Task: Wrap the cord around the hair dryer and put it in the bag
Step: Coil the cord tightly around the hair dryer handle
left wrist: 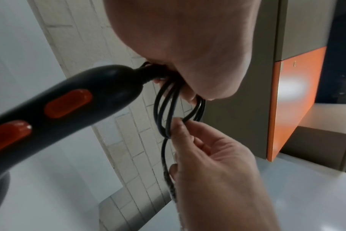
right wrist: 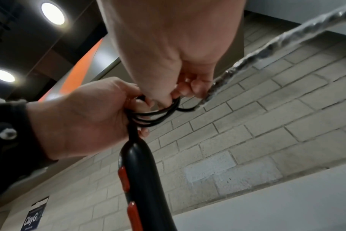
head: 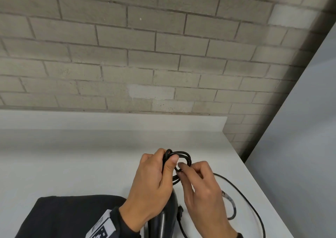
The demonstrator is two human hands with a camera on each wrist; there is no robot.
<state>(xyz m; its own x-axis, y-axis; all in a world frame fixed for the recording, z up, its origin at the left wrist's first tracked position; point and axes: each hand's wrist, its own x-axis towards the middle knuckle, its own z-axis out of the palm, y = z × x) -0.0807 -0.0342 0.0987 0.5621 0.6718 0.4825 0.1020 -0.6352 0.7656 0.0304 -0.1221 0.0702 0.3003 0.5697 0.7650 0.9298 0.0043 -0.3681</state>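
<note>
A black hair dryer (head: pixel 163 219) with orange switches (left wrist: pixel 67 104) stands with its handle up over the white counter (head: pixel 72 156). My left hand (head: pixel 154 179) grips several loops of the black cord (head: pixel 181 156) bunched at the handle's end (left wrist: pixel 126 78). My right hand (head: pixel 198 183) pinches the cord loops (left wrist: pixel 188 117) beside the left thumb. The loose cord (head: pixel 251 203) trails right across the counter. A black bag (head: pixel 69 217) lies flat at the lower left, beside the dryer. The dryer's nozzle is out of sight.
A pale brick wall (head: pixel 145 56) backs the counter. The counter's right edge (head: pixel 263 187) runs diagonally, with a grey floor beyond. Part of the cord has a silvery wrapped section (right wrist: pixel 286 42). An orange and grey cabinet (left wrist: pixel 298 96) shows in the left wrist view.
</note>
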